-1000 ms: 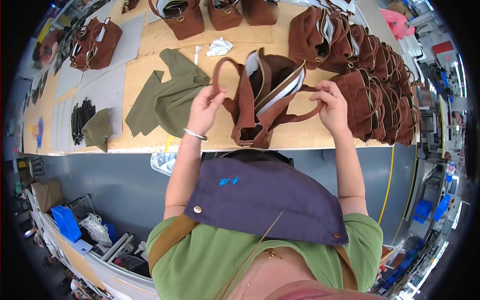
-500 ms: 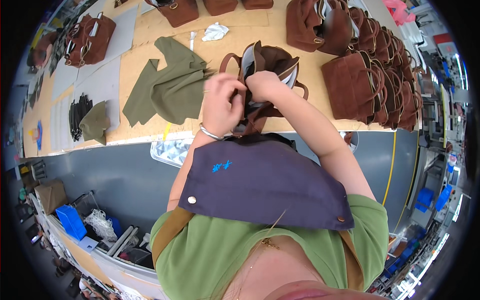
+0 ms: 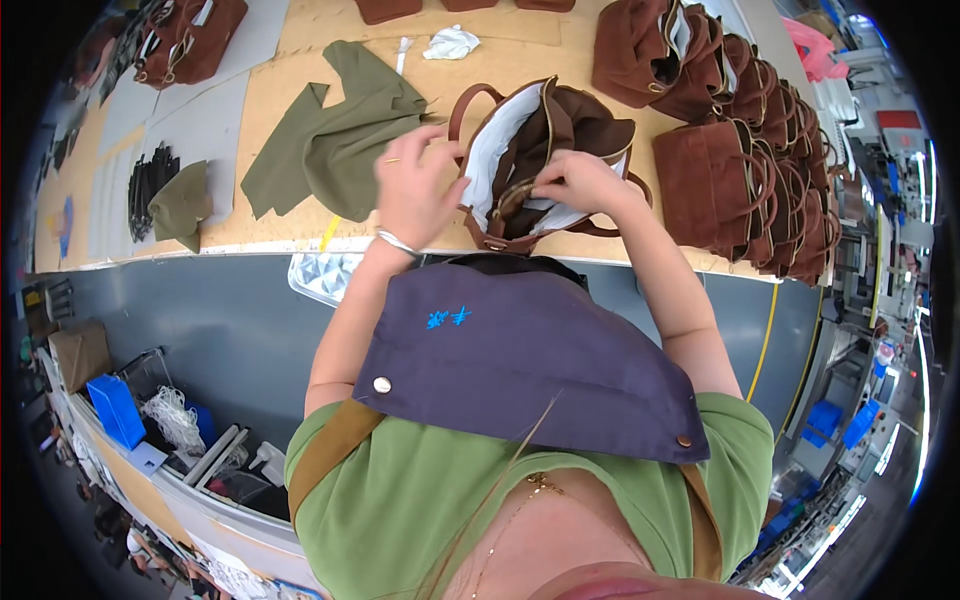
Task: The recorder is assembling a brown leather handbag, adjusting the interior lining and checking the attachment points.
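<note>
In front of me a brown handbag [image 3: 497, 243] stands on the table with its top wide open. White material [image 3: 492, 150] shows between its outer wall and the dark brown lining [image 3: 580, 115], which has a gold zip along its edge. My right hand [image 3: 588, 184] reaches in from the right, thumb and fingers pinched on the zip edge of the lining. At the bag's left rim, beside a handle, my left hand [image 3: 413, 190] is held with fingers spread and slightly blurred, gripping nothing.
Olive cloth [image 3: 350, 150] lies to the left, with black strips [image 3: 152, 190] beyond it. Several finished-looking brown bags [image 3: 705, 185] crowd the right side; another bag [image 3: 190, 45] sits far left. A crumpled white piece [image 3: 451, 42] lies at the back.
My left hand has drawn back left from the bag's opening. The bag's mouth has spread wider, showing more white and lining. My right hand has moved right and slightly down.
</note>
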The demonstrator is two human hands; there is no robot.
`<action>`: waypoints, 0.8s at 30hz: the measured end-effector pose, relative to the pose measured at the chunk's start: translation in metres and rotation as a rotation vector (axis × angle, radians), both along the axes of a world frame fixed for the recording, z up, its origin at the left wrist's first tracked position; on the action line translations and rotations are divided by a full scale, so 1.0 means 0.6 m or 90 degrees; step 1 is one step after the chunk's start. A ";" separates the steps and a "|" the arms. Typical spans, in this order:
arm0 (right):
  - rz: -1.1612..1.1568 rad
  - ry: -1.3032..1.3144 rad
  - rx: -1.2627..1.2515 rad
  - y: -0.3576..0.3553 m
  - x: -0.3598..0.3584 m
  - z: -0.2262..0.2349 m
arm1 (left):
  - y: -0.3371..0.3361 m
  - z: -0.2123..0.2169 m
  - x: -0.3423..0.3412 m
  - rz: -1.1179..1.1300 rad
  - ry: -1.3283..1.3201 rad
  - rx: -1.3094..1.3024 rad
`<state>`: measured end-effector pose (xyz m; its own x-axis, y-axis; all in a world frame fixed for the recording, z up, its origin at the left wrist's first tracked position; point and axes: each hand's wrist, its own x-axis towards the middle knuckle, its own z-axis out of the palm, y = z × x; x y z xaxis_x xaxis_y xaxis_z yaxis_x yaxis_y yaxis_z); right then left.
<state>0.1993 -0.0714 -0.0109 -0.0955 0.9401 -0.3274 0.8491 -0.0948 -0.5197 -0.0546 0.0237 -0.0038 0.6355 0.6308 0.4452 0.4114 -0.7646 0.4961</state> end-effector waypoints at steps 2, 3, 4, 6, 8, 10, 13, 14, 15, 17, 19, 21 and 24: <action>0.012 0.108 0.113 0.004 -0.007 0.016 | -0.024 0.025 0.042 -0.139 -0.115 -0.063; -0.003 0.186 0.109 0.003 -0.006 0.027 | -0.037 0.033 0.060 -0.234 -0.159 -0.135; -0.018 0.264 0.105 0.001 -0.004 0.037 | -0.050 0.041 0.072 -0.219 -0.168 -0.237; -0.061 0.355 0.096 -0.012 0.003 0.056 | -0.033 0.007 0.071 -0.198 0.021 -0.226; -0.160 0.315 0.014 -0.024 0.014 0.065 | -0.011 -0.038 0.064 -0.238 0.127 -0.193; -0.231 0.267 -0.024 -0.032 0.007 0.077 | -0.001 -0.008 0.060 -0.329 0.102 -0.270; -0.178 0.205 0.095 -0.032 -0.006 0.068 | 0.019 0.013 0.059 -0.490 0.101 -0.397; -0.202 0.234 0.062 -0.030 -0.011 0.070 | 0.027 0.023 0.061 -0.528 0.138 -0.532; -0.225 0.260 0.027 -0.027 -0.015 0.076 | 0.035 0.029 0.064 -0.561 0.173 -0.669; -0.248 0.315 -0.023 -0.030 -0.012 0.075 | 0.042 0.000 0.066 -0.588 -0.038 -0.868; -0.247 0.369 -0.049 -0.035 -0.001 0.065 | 0.049 -0.004 0.064 -0.552 0.038 -0.731; -0.187 0.285 -0.048 -0.038 0.001 0.062 | 0.047 -0.009 0.078 -0.458 0.117 -0.612; -0.115 0.197 -0.026 -0.035 -0.008 0.056 | 0.021 -0.013 0.100 -0.284 0.066 -0.305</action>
